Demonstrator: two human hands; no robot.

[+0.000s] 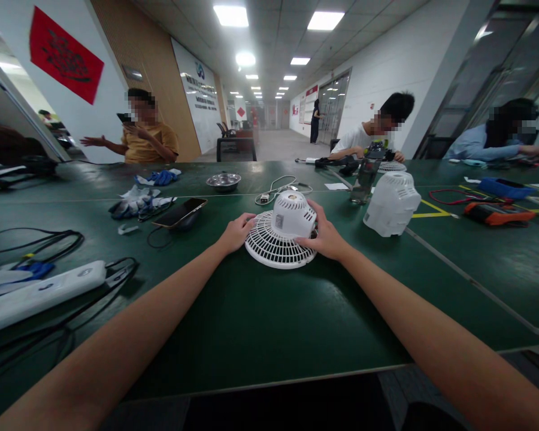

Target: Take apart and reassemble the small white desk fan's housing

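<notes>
A white round fan grille (269, 254) lies flat on the green table in front of me. On top of it sits a white fan motor housing (287, 218) with vent slots around its upper end. My left hand (237, 234) grips the left rim of the grille, its fingertips partly hidden. From the right, my right hand (327, 236) wraps around the motor housing, thumb at the front low edge and fingers behind. A white cable with a plug (265, 197) lies just behind the grille. To the right stands another white plastic housing (391, 206).
Left are a phone (182, 212), gloves (135, 200), a white power strip (45, 296) and black cables. A metal bowl (223, 181) stands farther back. At right are a clear bottle (363, 179) and an orange meter (498, 214). Several people sit across the table.
</notes>
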